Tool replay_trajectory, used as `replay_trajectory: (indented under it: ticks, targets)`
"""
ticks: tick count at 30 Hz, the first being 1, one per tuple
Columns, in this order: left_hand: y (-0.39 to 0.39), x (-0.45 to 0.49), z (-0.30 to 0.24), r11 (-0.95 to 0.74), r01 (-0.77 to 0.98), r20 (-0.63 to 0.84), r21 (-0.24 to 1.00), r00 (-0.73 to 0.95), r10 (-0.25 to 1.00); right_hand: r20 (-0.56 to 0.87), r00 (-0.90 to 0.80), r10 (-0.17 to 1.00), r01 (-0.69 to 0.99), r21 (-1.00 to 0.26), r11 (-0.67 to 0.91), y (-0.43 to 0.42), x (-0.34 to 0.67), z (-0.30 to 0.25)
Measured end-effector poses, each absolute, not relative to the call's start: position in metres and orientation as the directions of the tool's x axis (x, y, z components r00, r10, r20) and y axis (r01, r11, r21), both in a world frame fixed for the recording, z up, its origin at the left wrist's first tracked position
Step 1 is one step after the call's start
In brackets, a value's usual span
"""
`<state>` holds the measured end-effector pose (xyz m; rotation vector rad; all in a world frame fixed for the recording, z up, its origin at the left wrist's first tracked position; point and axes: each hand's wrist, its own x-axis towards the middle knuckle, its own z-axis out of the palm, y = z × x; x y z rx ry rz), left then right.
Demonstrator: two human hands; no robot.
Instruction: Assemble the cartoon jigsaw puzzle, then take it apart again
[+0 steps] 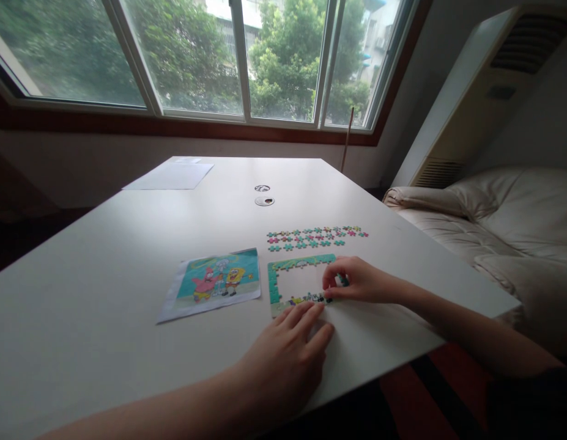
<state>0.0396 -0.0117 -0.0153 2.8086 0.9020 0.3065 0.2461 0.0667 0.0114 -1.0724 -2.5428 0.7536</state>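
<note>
A partly built jigsaw frame [283, 275] lies on the white table [127, 256], its border pieces joined and its middle bare. My right hand [356, 281] rests on the frame's right side, fingers pinched on a small puzzle piece. Flat on the table just below the frame's bottom edge lies my left hand [287, 354], fingers stretched out and touching that edge. Several loose puzzle pieces [315, 237] sit in rows beyond the frame. A cartoon reference picture [214, 282] lies to the frame's left.
A sheet of paper [173, 176] lies at the table's far left. Two round cable grommets [263, 195] sit mid-table. A cream sofa [503, 220] stands right of the table, and a wide window [196, 61] runs behind.
</note>
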Motion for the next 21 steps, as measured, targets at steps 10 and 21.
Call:
replay_trajectory:
  ticks: [10, 21]
  targets:
    - [-0.012, 0.04, -0.012, -0.796, 0.557, 0.116, 0.239, 0.797, 0.592, 0.06, -0.697, 0.715, 0.577, -0.545, 0.608, 0.066, 0.247, 0.012]
    - [-0.008, 0.04, -0.009, -0.8, 0.567, 0.127, 0.196, 0.794, 0.594, -0.075, -0.793, 0.604, 0.556, -0.496, 0.668, 0.071, 0.27, 0.023]
